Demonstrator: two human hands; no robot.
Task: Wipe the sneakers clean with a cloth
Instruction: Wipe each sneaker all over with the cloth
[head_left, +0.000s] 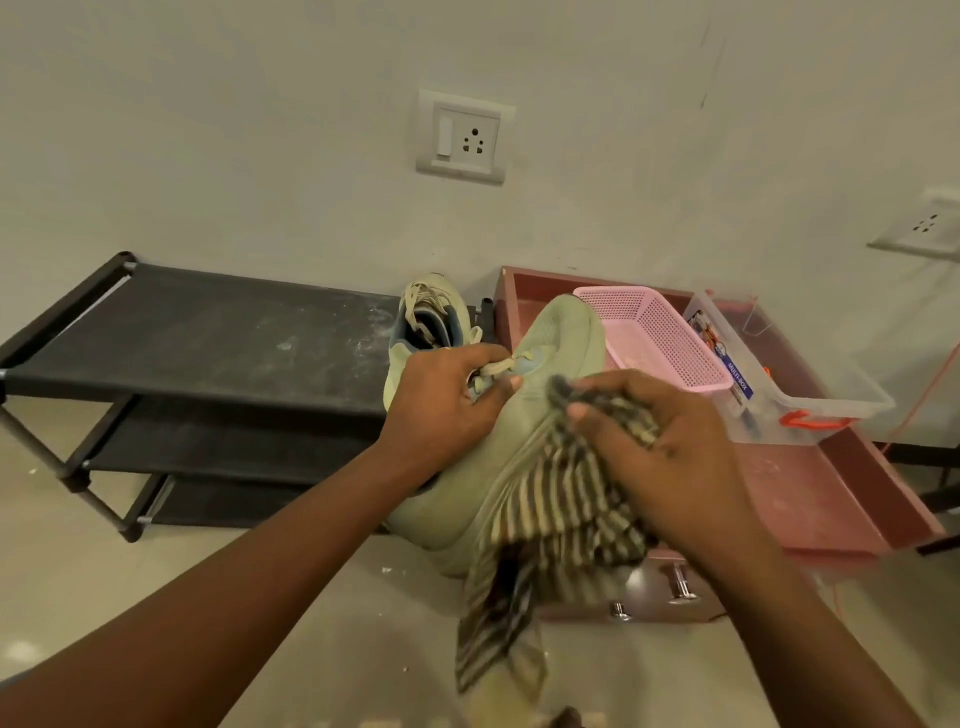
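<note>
A pale green sneaker (550, 358) is held up in the air, toe pointing away from me. My left hand (441, 405) grips it at the laces and tongue. A brown and cream striped cloth (550, 514) is bunched under my right hand (660, 441), which holds it against the sneaker's right side; the cloth's loose end hangs down below. A second pale green sneaker (426, 317) with a blue lining stands on the right end of the black shoe rack, partly hidden behind my left hand.
A black shoe rack (208, 332) with dusty shelves stands against the wall at left. At right is a pink open drawer (810, 499) holding a pink plastic basket (660, 332) and a clear storage box (779, 384). A wall socket (462, 137) is above.
</note>
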